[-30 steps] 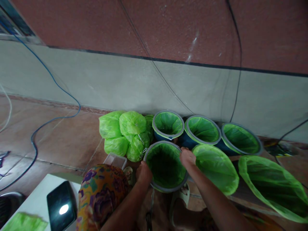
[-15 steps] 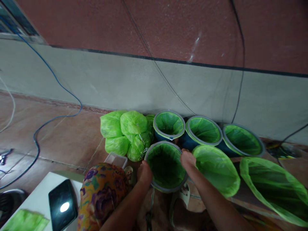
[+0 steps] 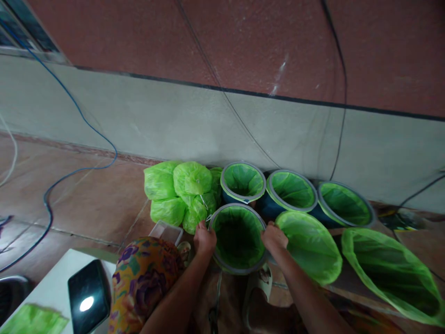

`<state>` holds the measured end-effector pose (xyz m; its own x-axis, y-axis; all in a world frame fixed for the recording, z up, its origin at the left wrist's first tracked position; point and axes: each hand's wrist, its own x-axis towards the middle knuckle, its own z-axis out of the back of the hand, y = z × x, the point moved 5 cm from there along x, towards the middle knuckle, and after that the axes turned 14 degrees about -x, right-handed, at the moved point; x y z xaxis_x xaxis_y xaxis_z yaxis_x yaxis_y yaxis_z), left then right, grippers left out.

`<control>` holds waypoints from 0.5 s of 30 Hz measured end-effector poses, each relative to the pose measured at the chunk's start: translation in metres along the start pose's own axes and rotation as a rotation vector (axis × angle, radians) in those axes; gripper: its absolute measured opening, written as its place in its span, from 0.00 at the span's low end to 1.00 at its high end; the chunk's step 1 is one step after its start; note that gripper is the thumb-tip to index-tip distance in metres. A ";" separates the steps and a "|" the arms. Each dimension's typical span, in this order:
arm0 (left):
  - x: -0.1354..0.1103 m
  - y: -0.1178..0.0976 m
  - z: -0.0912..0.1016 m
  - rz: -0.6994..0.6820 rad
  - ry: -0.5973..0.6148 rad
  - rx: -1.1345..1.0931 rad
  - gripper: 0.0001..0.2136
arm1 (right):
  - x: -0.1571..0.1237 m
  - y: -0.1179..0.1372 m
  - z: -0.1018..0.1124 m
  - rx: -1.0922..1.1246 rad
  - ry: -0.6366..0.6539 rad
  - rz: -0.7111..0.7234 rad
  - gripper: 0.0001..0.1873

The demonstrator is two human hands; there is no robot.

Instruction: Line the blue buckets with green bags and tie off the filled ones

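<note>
A round bin lined with a green plastic bag stands on the floor just in front of me. My left hand is closed on its left rim. My right hand grips the right rim, fingers curled over the edge. Three more green-lined bins stand in a row behind it against the wall. Two open green bags lie to the right of my right hand.
Tied, filled green bags are heaped left of the bins. A small clear plastic tray sits near my left hand. My flowered knee, a white table with a black device, and blue cable on the floor are at left.
Both hands have slid along the bin's rim: the left moved up to the left side, the right dropped down to the right side. The bin barely shifted.
</note>
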<state>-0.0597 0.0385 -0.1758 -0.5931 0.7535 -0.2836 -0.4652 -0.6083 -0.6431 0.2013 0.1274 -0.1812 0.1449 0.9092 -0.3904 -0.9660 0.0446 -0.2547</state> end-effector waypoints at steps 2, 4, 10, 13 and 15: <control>-0.007 0.004 -0.005 0.009 0.014 0.022 0.18 | 0.008 0.013 0.017 -0.023 -0.153 0.105 0.20; -0.014 0.009 -0.010 0.034 0.062 0.086 0.14 | 0.019 0.029 0.027 -0.044 -0.222 0.223 0.18; -0.015 0.018 -0.020 0.032 0.157 0.164 0.11 | 0.045 0.041 0.018 -0.075 -0.126 0.282 0.14; -0.007 0.013 -0.023 -0.068 0.154 0.177 0.10 | 0.042 0.029 0.009 -0.059 -0.113 0.209 0.14; -0.003 0.007 -0.025 -0.129 0.152 0.179 0.10 | 0.037 0.019 0.004 -0.050 -0.099 0.163 0.14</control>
<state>-0.0453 0.0387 -0.1968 -0.4226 0.8480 -0.3199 -0.6473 -0.5295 -0.5484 0.1878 0.1639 -0.1969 -0.0371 0.9391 -0.3416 -0.9628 -0.1251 -0.2395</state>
